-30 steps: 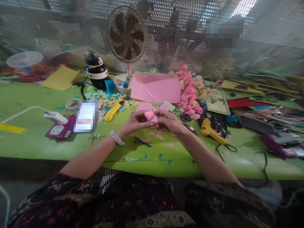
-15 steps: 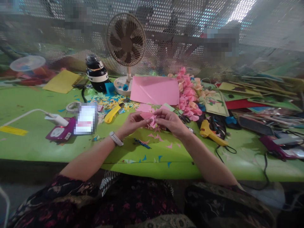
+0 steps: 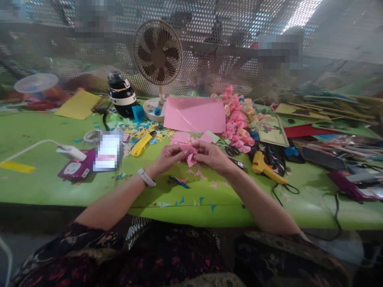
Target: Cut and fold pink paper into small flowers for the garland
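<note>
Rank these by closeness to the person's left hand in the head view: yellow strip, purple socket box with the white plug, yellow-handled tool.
From the left hand, nearest first:
1. Yellow-handled tool, just left and slightly beyond.
2. Purple socket box, farther left.
3. Yellow strip, at the far left.

The head camera looks forward and down at the hands (image 3: 168, 158) (image 3: 216, 159).

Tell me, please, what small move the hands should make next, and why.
Probably the left hand should steady the pink paper while the right hand gently folds its lower part, because both hands pinch it and that part seems to stick out below their grip.
</note>
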A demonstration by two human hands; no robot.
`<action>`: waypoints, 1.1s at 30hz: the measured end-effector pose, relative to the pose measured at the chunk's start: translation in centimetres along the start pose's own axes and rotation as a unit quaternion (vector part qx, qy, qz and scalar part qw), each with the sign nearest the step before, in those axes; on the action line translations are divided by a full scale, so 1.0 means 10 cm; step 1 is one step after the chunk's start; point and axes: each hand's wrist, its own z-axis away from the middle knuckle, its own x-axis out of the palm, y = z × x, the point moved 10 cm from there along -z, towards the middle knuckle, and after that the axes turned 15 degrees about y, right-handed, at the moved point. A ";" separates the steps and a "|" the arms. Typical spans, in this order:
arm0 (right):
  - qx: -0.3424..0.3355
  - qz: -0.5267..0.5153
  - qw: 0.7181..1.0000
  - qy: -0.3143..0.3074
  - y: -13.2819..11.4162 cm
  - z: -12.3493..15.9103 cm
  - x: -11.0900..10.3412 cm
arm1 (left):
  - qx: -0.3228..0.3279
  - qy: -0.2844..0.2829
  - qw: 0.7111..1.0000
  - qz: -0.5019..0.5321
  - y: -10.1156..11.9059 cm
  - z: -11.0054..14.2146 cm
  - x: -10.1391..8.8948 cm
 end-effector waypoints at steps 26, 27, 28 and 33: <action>-0.128 0.098 0.986 -0.035 -0.20 0.10 0.03 | -0.141 -0.069 0.985 0.070 -0.23 0.03 0.09; -0.148 0.122 0.981 -0.033 -0.21 0.11 0.04 | -0.142 -0.070 0.985 0.066 -0.24 0.03 0.09; -0.169 0.148 0.974 -0.022 -0.22 0.12 0.04 | -0.142 -0.072 0.985 0.064 -0.25 0.03 0.09; -0.228 0.214 0.949 0.036 -0.26 0.11 0.03 | -0.144 -0.093 0.983 0.063 -0.25 0.04 0.13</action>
